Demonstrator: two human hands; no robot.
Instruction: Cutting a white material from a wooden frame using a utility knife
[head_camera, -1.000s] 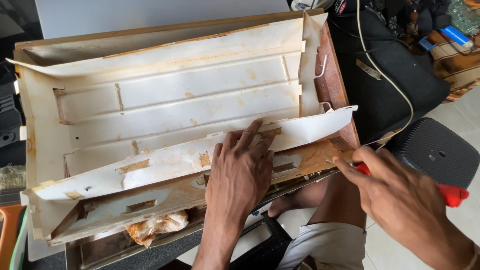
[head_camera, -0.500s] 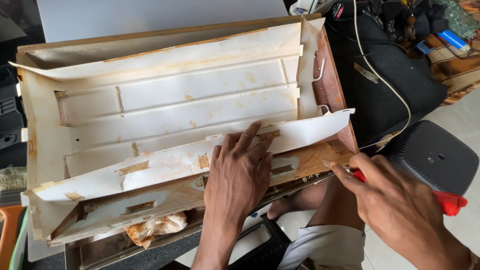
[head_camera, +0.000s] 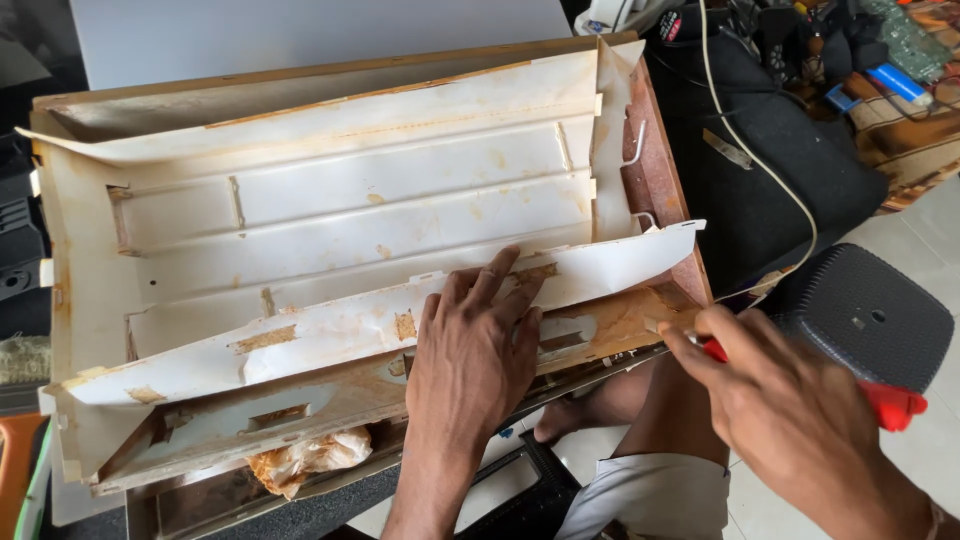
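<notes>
Near the middle, the left hand (head_camera: 478, 345) lies flat, fingers spread, pressing on the peeling white liner (head_camera: 380, 325) of a stained, rusty panel (head_camera: 330, 200) that fills the left and far part of the scene. Right of it, the right hand (head_camera: 790, 410) is closed around a red-handled tool (head_camera: 893, 405), its tip at the panel's near right edge. Further right stand a dark stool (head_camera: 870, 315) and a black bag (head_camera: 760, 190) crossed by a white cable (head_camera: 770, 170).
</notes>
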